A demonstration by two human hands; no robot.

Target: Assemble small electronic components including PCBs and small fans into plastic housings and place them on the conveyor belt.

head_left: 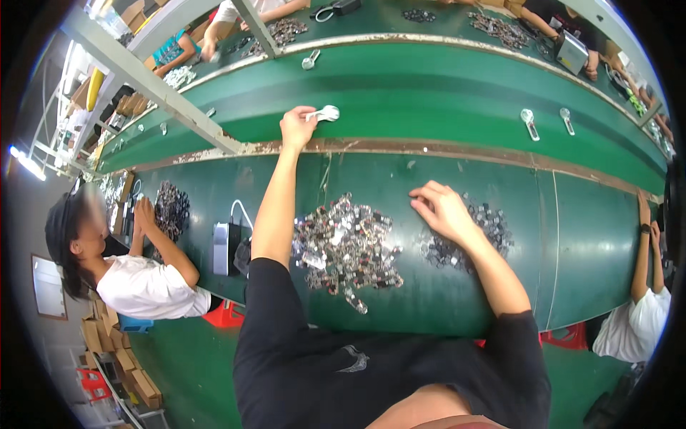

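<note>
The left hand (296,127) reached past the far edge of the smooth green worktop (400,300), fingers pinched on a small clear, glossy plastic piece (325,113) over the conveyor belt (429,93); the right hand (443,209) lay loosely curled, holding nothing, beside a heap of small shiny metal-and-plastic parts (346,247) near the worktop's middle.

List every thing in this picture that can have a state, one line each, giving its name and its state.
Left hand: outstretched, pinching a small white clear-headed part over the green conveyor belt.
Right hand: fingers spread, resting on the smaller pile of dark small parts.
Large heap of shiny small parts: loose, untouched.
Two clear parts: lying flat on the belt.
</note>
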